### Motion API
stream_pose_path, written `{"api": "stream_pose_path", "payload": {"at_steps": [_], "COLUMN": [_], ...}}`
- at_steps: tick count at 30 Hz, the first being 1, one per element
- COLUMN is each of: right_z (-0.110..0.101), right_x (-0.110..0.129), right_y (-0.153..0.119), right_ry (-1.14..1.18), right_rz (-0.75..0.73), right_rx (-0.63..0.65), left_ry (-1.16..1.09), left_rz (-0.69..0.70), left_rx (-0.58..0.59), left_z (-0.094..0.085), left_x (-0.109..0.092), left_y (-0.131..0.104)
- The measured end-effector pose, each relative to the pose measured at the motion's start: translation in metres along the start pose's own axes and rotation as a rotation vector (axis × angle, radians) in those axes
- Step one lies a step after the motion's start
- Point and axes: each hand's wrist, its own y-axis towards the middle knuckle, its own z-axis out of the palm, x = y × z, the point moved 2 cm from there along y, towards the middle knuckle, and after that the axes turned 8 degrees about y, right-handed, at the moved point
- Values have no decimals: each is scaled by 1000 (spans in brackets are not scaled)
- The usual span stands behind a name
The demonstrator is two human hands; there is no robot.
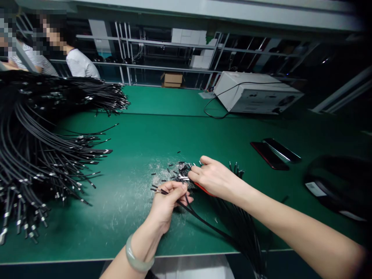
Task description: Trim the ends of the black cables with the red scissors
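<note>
My left hand (171, 197), with a pale green bangle on its wrist, is closed around a few black cables (203, 221). Their stripped ends (157, 189) poke out to the left past the thumb. Just above it, my right hand (207, 176) grips red-handled scissors (203, 189), whose pale metal blades point left, close to the left fingertips. Fingers hide most of the scissors. Under and around both hands lie short black cut pieces (183, 168) and fine whitish strands (157, 170). More black cables (244, 224) run beneath my right forearm and over the table's front edge.
A large heap of black cables (43, 128) covers the left of the green table (139, 131). To the right lie two phones (270, 155) and a black roll-like object (337, 190). A white metal box (255, 93) stands behind. Other people (81, 62) are at back left.
</note>
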Motion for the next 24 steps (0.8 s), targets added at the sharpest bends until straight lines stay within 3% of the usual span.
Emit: {"api": "stream_pose_path", "payload": {"at_steps": [4, 10, 24], "right_z": [-3, -4, -9], "right_x": [-3, -1, -2], "right_y": [3, 4, 5], "right_ry": [59, 288, 22], "right_rz": [-4, 123, -11], "right_rx": [-3, -45, -29], "left_ry": [-11, -26, -1], "left_rz": [-22, -6, -5], "left_rx": [-6, -18, -9], "left_z": [1, 2, 0], "left_x": [-2, 0, 2], "left_y": [0, 1, 2]}}
